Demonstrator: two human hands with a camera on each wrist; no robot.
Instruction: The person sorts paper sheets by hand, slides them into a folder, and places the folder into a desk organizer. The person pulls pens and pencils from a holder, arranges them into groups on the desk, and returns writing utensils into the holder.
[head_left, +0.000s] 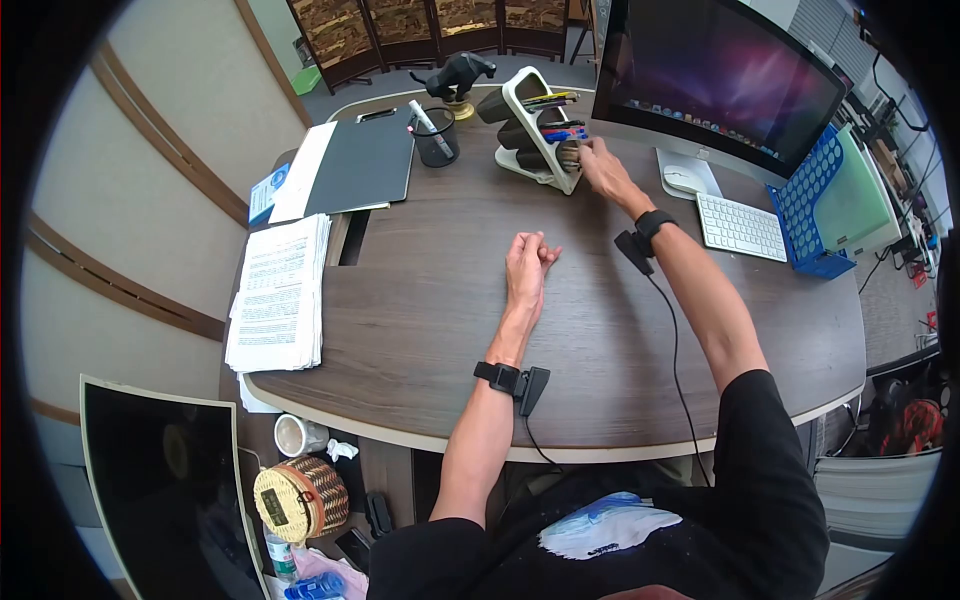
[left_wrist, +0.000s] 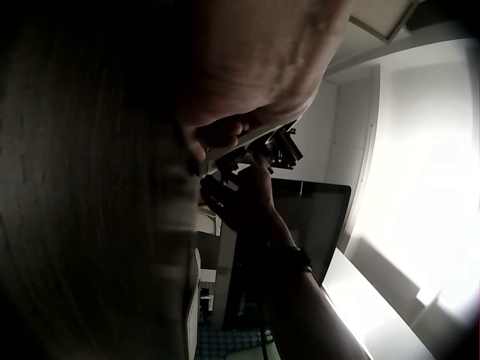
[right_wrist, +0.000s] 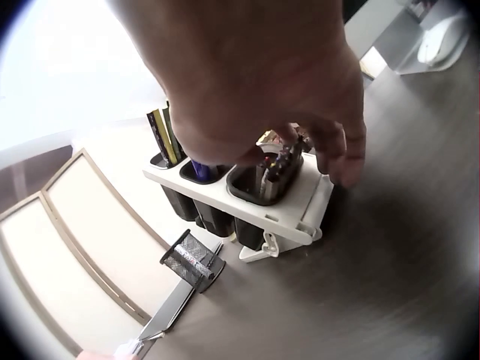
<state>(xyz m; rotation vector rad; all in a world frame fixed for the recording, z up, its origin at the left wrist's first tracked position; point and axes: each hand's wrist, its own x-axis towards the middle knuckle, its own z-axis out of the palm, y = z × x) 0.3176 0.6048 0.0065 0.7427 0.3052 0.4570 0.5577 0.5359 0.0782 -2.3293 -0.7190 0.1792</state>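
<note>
A white pen organizer (head_left: 545,165) with black cups holding pens and pencils stands slanted on the desk. My right hand (head_left: 603,168) is at its lowest cup (right_wrist: 262,180), in front of the monitor. In the right wrist view the fingers (right_wrist: 345,161) hang bent over this cup, beside a bunch of colored pencils (right_wrist: 274,172); the thumb is hidden, and I cannot tell whether the hand pinches any of them. My left hand (head_left: 527,268) lies at the middle of the desk, its fingers loosely curled, holding nothing. Blue pens (head_left: 566,133) stick out of the middle cup.
Left of the organizer stand a mesh pen cup (head_left: 436,145) and a black animal figurine (head_left: 462,75). A dark folder (head_left: 360,165) and a paper stack (head_left: 280,300) lie on the left. On the right are a monitor (head_left: 720,80), a mouse (head_left: 684,180), a keyboard (head_left: 742,228) and a blue file rack (head_left: 808,205).
</note>
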